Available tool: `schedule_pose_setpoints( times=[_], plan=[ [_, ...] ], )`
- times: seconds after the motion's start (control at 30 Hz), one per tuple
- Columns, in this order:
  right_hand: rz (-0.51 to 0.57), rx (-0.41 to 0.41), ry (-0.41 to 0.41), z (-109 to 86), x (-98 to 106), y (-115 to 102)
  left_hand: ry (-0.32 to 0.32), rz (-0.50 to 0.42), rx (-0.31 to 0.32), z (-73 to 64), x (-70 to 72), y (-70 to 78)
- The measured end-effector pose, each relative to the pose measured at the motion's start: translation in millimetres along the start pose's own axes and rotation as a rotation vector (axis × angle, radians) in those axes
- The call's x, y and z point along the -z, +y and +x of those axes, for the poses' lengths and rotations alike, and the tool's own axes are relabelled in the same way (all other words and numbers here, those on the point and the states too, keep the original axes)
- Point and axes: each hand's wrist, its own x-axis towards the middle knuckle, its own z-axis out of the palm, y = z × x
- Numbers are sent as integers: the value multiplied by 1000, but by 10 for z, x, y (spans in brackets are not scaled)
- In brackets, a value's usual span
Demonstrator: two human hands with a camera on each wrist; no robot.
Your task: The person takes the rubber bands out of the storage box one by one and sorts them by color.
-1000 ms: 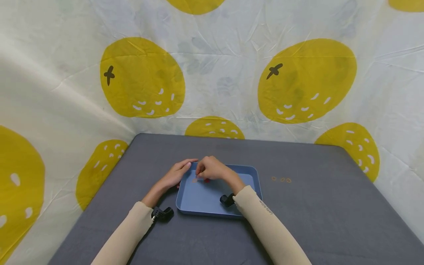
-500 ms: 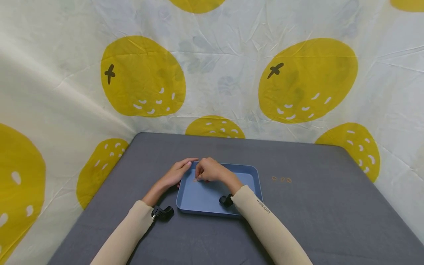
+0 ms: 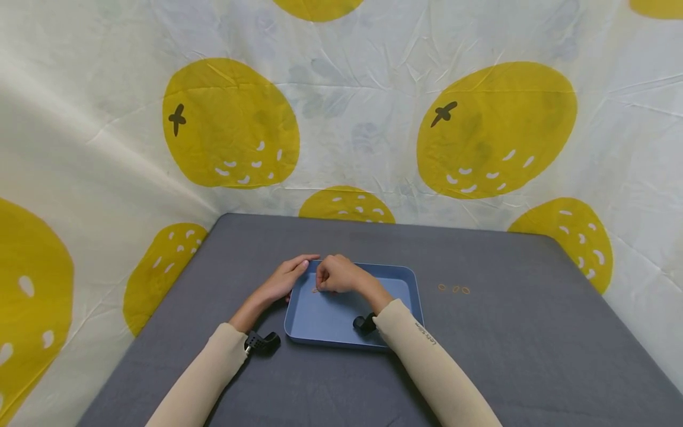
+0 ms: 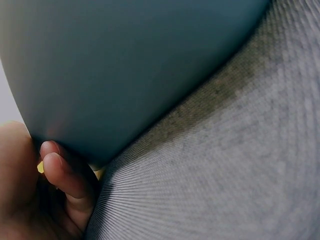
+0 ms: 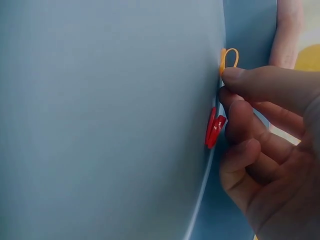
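Observation:
A shallow blue tray (image 3: 315, 323) lies on the grey table. My left hand (image 3: 281, 283) grips its far left corner; in the left wrist view, curled fingers (image 4: 62, 172) press against the tray's outer side. Over the tray's far left part, my right hand (image 3: 341, 274) pinches a small yellow-orange rubber band (image 5: 222, 61) between thumb and fingertips, its loop sticking up beyond the thumb. Just beside those fingers in the right wrist view, a small shiny red object (image 5: 215, 130) lies at the edge of the tray floor. From the head view, my right hand hides it.
Three thin orange rubber bands, one of them the leftmost band (image 3: 441, 287), lie on the grey tablecloth (image 3: 512, 332) to the right of the tray. Behind the table hangs a white curtain (image 3: 357, 136) with large yellow fruit shapes.
My right hand has dropped slightly toward the tray, and the red object that showed beneath it a second ago is covered in the head view. The left hand keeps its place on the corner.

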Motion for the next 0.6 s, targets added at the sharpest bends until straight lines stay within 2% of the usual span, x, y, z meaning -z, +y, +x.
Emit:
schedule_pose_setpoints(
  times=[0.6],
  plan=[
    [4,-55,71,-29,39,-24,8,-13,-7,-14,-17,11]
  ],
)
